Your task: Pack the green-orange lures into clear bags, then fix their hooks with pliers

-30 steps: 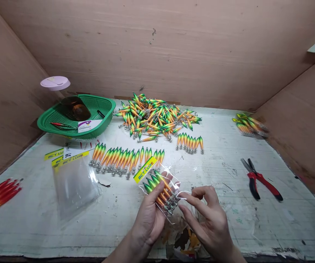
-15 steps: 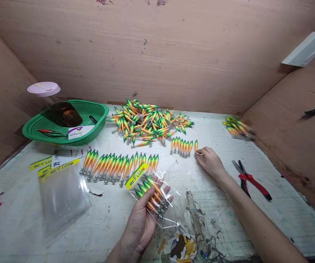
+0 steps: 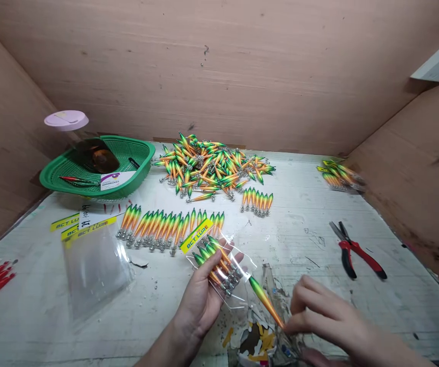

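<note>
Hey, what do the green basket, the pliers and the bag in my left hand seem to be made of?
Green basket: probably moulded plastic, slightly glossy, from its perforated walls.
Pliers: greyish nose, likely steel by its dull sheen; smooth red-and-black grips, perhaps plastic or rubber.
Bag: clear, shiny plastic film, since lures show through and it catches light.

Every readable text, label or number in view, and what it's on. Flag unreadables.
"BCT LURE": header of the filled bag in the left hand.
"BCT LURE": header of the top empty bag.
"BCT LU": bag header behind it, the rest covered.
Unreadable: handwriting on the white slip, at an odd angle; print on the card in the green basket; packed bags at right, too small.
</note>
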`<state>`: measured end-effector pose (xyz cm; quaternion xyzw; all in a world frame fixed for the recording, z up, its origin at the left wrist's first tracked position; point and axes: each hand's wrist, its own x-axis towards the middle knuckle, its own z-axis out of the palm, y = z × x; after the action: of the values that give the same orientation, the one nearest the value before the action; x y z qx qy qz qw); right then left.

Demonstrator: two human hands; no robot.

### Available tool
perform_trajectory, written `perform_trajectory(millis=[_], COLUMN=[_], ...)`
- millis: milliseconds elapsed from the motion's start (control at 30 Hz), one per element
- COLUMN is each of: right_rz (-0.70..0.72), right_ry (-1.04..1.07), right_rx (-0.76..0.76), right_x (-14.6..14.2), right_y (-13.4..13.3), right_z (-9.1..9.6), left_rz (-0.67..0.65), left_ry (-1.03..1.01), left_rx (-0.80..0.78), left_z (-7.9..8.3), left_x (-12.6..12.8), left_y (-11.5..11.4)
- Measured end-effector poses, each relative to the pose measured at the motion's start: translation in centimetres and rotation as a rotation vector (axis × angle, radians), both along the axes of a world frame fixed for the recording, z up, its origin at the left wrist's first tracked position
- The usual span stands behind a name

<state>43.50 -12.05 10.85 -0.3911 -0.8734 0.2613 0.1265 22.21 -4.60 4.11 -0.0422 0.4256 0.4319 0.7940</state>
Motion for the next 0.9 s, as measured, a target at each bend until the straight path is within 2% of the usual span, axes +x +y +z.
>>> perform_trajectory(millis=[200, 267, 433, 700, 900], right_rz=[-0.208, -0.249, -0.308, -0.353, -0.454], right_ry=[0.046, 0.083, 0.175, 0.111, 0.297], right_rx=[0.388, 0.459, 0.468, 0.55, 0.525], right_x=[-2.6, -3.1, -3.8, -4.0, -4.6], right_y=[1.4, 1.4, 1.3, 0.3, -0.1], right_z=[-3.0, -3.5, -3.7, -4.9, -5.3], left_rz=[-0.011, -0.031, -0.061, 0.01, 0.025], left_ry=[-0.021, -0.029, -0.006, -0.004, 0.008], left_rx=[-0.005, 0.007, 0.008, -0.014, -0.033], left_z=[0.3, 0.3, 0.4, 0.5, 0.3], left_x=[0.2, 0.2, 0.3, 0.3, 0.4], left_y=[-0.6, -0.7, -0.8, -0.7, -0.7])
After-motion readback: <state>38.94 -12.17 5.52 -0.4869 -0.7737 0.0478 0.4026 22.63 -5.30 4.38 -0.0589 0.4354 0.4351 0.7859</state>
